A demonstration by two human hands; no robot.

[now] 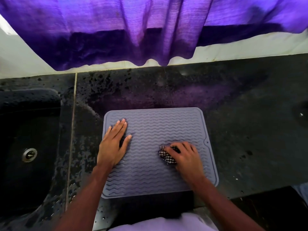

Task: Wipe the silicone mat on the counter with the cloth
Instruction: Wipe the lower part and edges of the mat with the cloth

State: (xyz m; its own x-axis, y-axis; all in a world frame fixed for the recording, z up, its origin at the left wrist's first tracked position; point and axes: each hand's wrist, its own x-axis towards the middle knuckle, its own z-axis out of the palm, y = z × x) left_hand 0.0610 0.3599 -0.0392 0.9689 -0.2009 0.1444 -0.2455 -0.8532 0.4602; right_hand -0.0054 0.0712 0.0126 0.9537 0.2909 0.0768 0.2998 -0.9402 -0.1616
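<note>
The silicone mat (pixel 158 124) lies on the dark surface (pixel 241 130), close to its front edge and just right of the sink (pixel 25 139). The mat's near edge comes almost to the lip of the surface.

My left hand (pixel 113 144) is flat on the mat's left side. The fingers are straight and spread, gripping nothing, and I take it to be pinning the mat so it won't slide.

My right hand (pixel 185 155) has its fingers curled over the checkered cloth (pixel 166 156). The cloth is bunched into a small wad and pressed onto the ridges in the right half of the mat, nearer the right edge than the middle.

I judge the wiping to be under way, not finished. The cloth is down and in contact, but it covers only a small patch. The wavy ribs look the same dull grey all over, so I cannot tell which strips have been wiped and which have not.

To be sure of the whole mat I must cover:
- the far edge and both far corners
- the near edge by my body
- the area under my left hand, which means moving that hand

Water spots dot the surface beside the sink.
</note>
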